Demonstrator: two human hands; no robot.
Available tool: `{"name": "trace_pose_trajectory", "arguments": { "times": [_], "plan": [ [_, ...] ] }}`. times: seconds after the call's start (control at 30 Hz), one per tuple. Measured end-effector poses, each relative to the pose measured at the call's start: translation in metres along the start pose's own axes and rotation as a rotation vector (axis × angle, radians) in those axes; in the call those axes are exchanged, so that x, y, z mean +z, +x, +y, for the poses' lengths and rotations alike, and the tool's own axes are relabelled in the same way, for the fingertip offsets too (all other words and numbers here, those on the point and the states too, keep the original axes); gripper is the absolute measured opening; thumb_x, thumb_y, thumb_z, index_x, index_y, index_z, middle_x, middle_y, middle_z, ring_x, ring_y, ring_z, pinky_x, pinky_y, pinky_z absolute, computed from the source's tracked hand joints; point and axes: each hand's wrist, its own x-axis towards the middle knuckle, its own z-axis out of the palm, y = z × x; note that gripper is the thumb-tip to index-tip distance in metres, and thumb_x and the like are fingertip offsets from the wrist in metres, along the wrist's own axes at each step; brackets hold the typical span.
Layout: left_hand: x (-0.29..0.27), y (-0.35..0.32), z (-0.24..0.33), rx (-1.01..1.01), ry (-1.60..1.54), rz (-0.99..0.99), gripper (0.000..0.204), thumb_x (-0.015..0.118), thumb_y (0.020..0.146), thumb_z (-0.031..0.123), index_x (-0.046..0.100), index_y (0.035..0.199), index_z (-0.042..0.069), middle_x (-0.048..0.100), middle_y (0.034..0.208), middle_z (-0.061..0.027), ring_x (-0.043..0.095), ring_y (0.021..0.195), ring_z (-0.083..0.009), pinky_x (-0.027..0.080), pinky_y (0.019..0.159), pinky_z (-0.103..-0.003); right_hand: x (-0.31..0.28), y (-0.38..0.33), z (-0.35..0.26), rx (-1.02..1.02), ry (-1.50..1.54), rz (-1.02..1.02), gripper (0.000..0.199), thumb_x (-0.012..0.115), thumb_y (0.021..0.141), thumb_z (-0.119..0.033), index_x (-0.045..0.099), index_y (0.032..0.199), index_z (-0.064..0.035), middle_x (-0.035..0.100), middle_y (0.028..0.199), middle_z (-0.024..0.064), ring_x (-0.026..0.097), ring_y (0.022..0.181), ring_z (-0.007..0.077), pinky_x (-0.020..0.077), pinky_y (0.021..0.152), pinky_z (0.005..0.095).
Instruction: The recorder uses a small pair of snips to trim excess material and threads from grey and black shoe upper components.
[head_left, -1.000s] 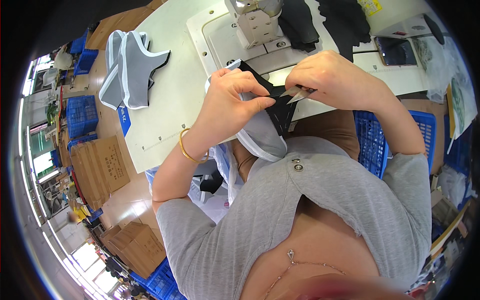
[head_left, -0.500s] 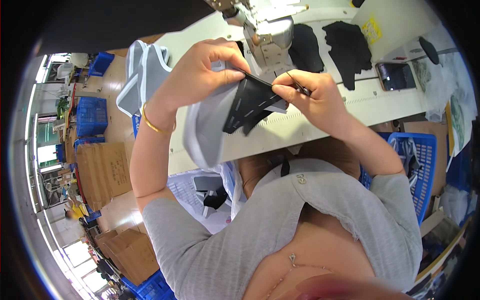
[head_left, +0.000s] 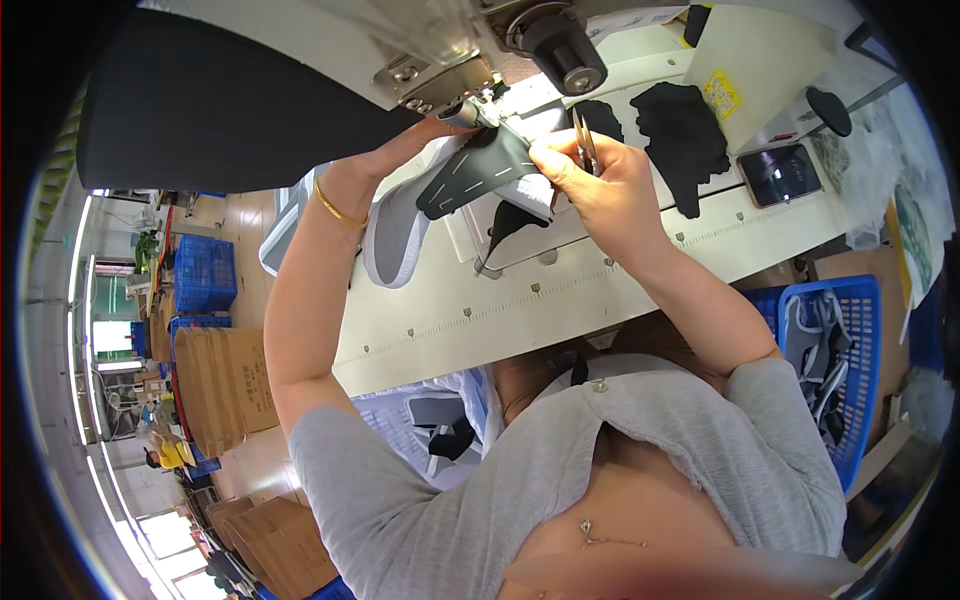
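Observation:
Under the sewing machine head (head_left: 450, 80) lies a grey fabric piece (head_left: 395, 240) with a black panel (head_left: 478, 172) marked by white dashes. My left hand (head_left: 395, 150) holds its far left side close to the needle area; the machine hides those fingertips. On the right, my right hand (head_left: 605, 190) pinches the black panel's edge between thumb and finger. The same hand keeps a small pair of scissors (head_left: 587, 150) in its grip, blades pointing up and away. A loose black flap (head_left: 515, 225) hangs below the panel, over the machine bed.
Black cut pieces (head_left: 682, 140) and a phone (head_left: 780, 175) lie on the white table (head_left: 600, 290), right of the machine. A blue basket (head_left: 860, 330) with grey pieces stands at the right. A pale basket (head_left: 385, 415) sits below the table edge. Cardboard boxes (head_left: 225, 385) stand at the left.
The fabric piece has moved away from me, up to the machine's needle area, with both hands. More of the machine head is in view. The scissors' blades now point upward.

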Motion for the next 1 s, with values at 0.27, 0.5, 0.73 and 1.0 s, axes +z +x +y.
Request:
{"name": "trace_pose_trajectory", "arguments": {
  "times": [0.27, 0.5, 0.73, 1.0],
  "plan": [
    [-0.017, -0.016, -0.009, 0.067, 0.116, 0.096, 0.023, 0.067, 0.089, 0.016, 0.071, 0.109, 0.006, 0.07, 0.11, -0.0086, 0.064, 0.103, -0.0197, 0.047, 0.093, -0.029, 0.002, 0.0, 0.007, 0.002, 0.051, 0.007, 0.015, 0.064, 0.093, -0.016, 0.07, 0.089, -0.0027, 0.066, 0.067, 0.0015, 0.061, 0.062, 0.0064, 0.0423, 0.06, 0.0238],
    [-0.021, -0.161, -0.001, 0.193, 0.666, 0.232, 0.023, 0.067, 0.09, 0.016, 0.071, 0.109, 0.006, 0.071, 0.107, -0.0085, 0.065, 0.099, -0.0209, 0.048, 0.091, -0.029, 0.003, -0.004, 0.012, 0.026, 0.128, 0.002, 0.015, 0.063, 0.094, -0.015, 0.069, 0.092, -0.002, 0.066, 0.068, 0.0021, 0.062, 0.062, 0.0069, 0.0449, 0.062, 0.023],
    [-0.099, 0.017, -0.019, 0.257, 1.242, 0.417, 0.023, 0.067, 0.09, 0.016, 0.07, 0.11, 0.006, 0.071, 0.104, -0.0085, 0.066, 0.095, -0.0221, 0.049, 0.089, -0.03, 0.019, -0.008, 0.001, 0.04, 0.208, -0.118, 0.016, 0.062, 0.095, -0.013, 0.067, 0.089, 0.0006, 0.065, 0.069, 0.0012, 0.061, 0.061, 0.006, 0.0469, 0.059, 0.022],
    [0.013, -0.072, 0.021, 0.539, 0.861, 0.888, 0.022, 0.066, 0.09, 0.012, 0.069, 0.109, 0.002, 0.071, 0.091, -0.0085, 0.067, 0.082, -0.0266, 0.051, 0.083, -0.033, 0.003, 0.003, 0.011, 0.048, 0.186, -0.08, 0.017, 0.061, 0.095, -0.012, 0.063, 0.083, 0.001, 0.062, 0.069, 0.0, 0.061, 0.061, 0.0056, 0.0475, 0.058, 0.0222]
  ]
}}
